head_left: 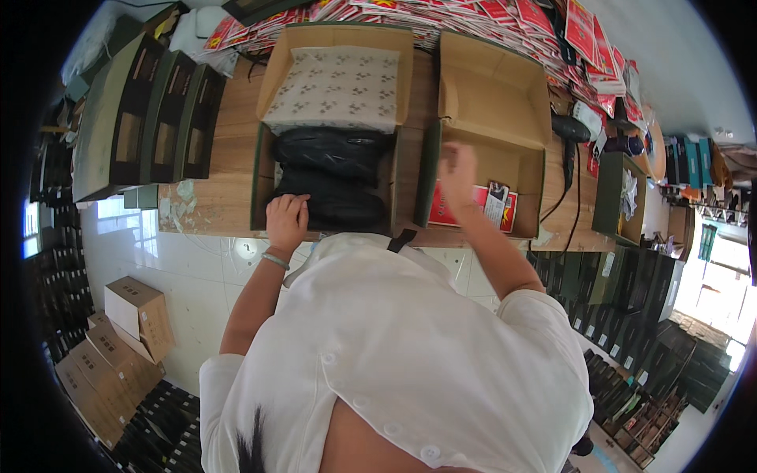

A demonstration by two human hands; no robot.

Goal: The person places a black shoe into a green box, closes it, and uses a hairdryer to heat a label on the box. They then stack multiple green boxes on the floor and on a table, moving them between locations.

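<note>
Two black shoes lie in an open green shoebox (256, 177): the far shoe (335, 150) and, nearer to me, the near shoe (347, 207). My left hand (287, 221) reaches over the box's near left corner, its fingers bent onto the end of the near shoe. Patterned tissue paper (335, 83) lines the raised lid. My right hand (459, 175) hovers over a second open shoebox (532, 169), blurred, so its fingers do not read clearly. In that box lie a red printed card (448, 211) and a small white tag (496, 202).
Closed dark green shoeboxes (118, 118) stand at the table's left end. Many red printed packets (473, 20) are heaped along the back. A black hair dryer (569, 130) with its cord lies right of the boxes. Cardboard cartons (118, 355) stand on the floor at left.
</note>
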